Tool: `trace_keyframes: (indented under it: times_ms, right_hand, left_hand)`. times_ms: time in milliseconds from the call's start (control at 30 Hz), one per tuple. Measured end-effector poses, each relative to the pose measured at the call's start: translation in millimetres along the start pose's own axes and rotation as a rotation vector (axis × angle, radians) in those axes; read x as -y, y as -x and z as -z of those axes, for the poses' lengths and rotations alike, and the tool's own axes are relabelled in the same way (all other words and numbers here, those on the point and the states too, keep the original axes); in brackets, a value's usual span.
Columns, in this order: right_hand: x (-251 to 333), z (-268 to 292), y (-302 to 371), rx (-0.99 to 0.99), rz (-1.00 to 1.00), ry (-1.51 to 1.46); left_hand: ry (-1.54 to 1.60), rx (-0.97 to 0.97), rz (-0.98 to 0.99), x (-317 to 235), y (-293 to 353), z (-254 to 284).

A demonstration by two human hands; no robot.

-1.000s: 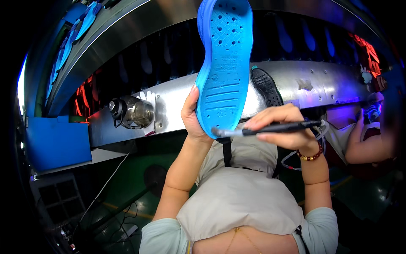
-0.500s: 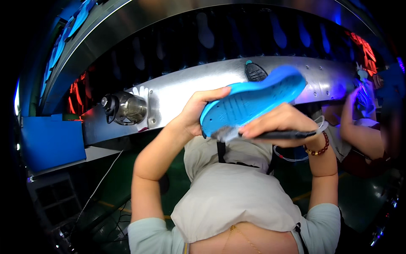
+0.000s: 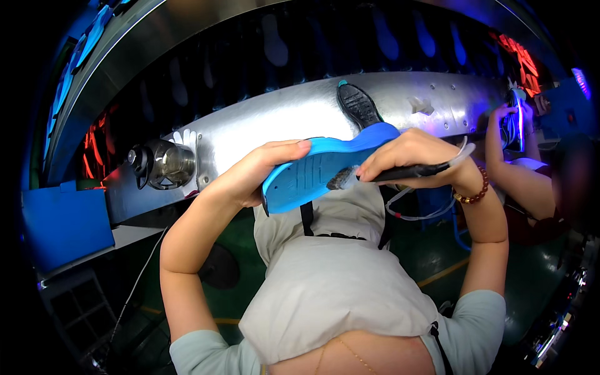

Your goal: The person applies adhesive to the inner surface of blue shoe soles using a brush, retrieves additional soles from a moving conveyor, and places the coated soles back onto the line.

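Observation:
My left hand [image 3: 265, 165] grips the heel end of a bright blue shoe sole [image 3: 300, 178], its thumb on the upper rim. The sole is tilted with its ribbed inner face in view, and its other end points up and right. In my right hand [image 3: 419, 156] is a brush with a black handle [image 3: 406, 173] and a clear tube running from its back. The dark bristles [image 3: 339, 180] rest on the sole's inner face, near its middle. A black sole [image 3: 359, 105] lies on the metal bench just beyond the blue one.
A dark lidded jug [image 3: 165, 164] stands at left on the metal bench [image 3: 262, 128], beside a white glove [image 3: 187, 139]. A blue box [image 3: 65, 219] is at far left. Soles line the dark conveyor [image 3: 312, 47] behind. Another person's arm [image 3: 515, 178] works at right.
The blue sole has shifted left in view, along with the bench and its surroundings. My right hand's brush has passed from the heel edge toward the sole's middle.

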State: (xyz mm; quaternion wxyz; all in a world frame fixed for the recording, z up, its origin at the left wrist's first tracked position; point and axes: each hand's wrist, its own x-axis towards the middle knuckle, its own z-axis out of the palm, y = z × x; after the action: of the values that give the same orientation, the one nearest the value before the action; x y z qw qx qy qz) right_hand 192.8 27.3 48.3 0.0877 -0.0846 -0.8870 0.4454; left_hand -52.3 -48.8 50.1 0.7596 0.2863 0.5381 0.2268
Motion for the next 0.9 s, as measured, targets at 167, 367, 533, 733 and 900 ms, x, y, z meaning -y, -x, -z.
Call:
trace_keyframes:
  times_ms: [167, 367, 533, 733, 900]
  right_hand:
    - [-2.7, 4.9, 12.8, -0.06, -0.164, -0.13]
    - [-22.6, -17.8, -2.0, -0.524, -0.363, -0.573]
    - [-72.0, -32.3, 12.1, -1.226, -0.469, -0.384]
    - [-32.2, -74.6, 5.3, -0.781, -0.446, -0.65]
    - [-50.5, -70.4, 70.0, -1.186, -0.128, -1.156]
  left_hand:
    - [0.104, 0.074, -0.096, 12.1, -8.4, 11.6]
    - [0.662, 0.27, -0.179, 31.6, -36.9, -1.0]
    - [0.717, 0.295, -0.177, 31.5, -47.8, -5.9]
    - [0.629, 0.063, -0.217, 34.6, -70.0, -0.2]
    - [0.442, 0.039, -0.598, -22.8, -28.8, -5.4]
